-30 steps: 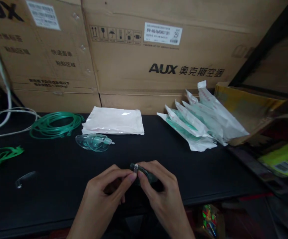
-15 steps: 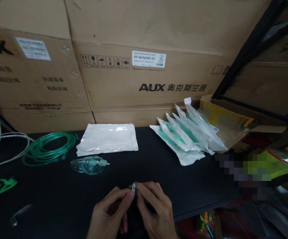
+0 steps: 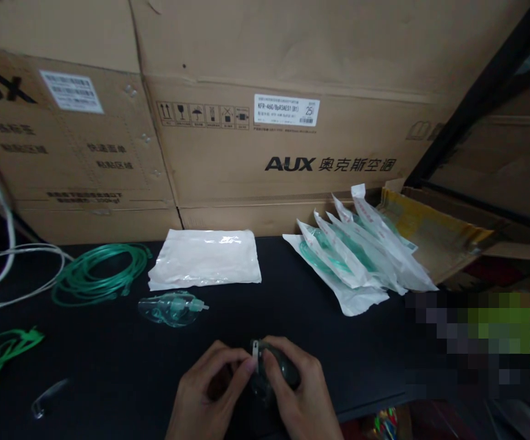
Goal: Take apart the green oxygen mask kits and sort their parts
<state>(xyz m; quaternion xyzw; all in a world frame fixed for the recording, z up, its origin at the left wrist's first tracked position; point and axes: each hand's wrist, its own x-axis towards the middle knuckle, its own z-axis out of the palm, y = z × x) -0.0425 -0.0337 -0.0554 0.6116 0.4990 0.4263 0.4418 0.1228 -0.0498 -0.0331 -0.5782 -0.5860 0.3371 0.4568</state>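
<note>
Low in the middle, my right hand (image 3: 299, 382) is closed around a translucent, rounded oxygen mask (image 3: 287, 370). My left hand (image 3: 214, 391) pinches a small pale nose strip (image 3: 256, 349) at the mask's upper left edge, thumb against forefinger. Much of the held mask is hidden behind my fingers. Just beyond my hands, another clear green mask (image 3: 173, 309) with a short spout lies on the black table. Behind it is a white, glossy sealed pouch (image 3: 205, 260).
Coiled green tubing (image 3: 100, 272) lies at left beside white cable (image 3: 6, 244). Nearer are bright green straps (image 3: 6, 354) and a small clear tube piece (image 3: 47, 397). Packaged green tubing (image 3: 342, 256) leans against an open carton (image 3: 434, 232) at right. Large cardboard boxes (image 3: 228, 177) wall the back.
My right hand has turned and spread around the mask, so more of its rounded body shows. The pale strip now stands more upright. The whole scene has shifted slightly right in view.
</note>
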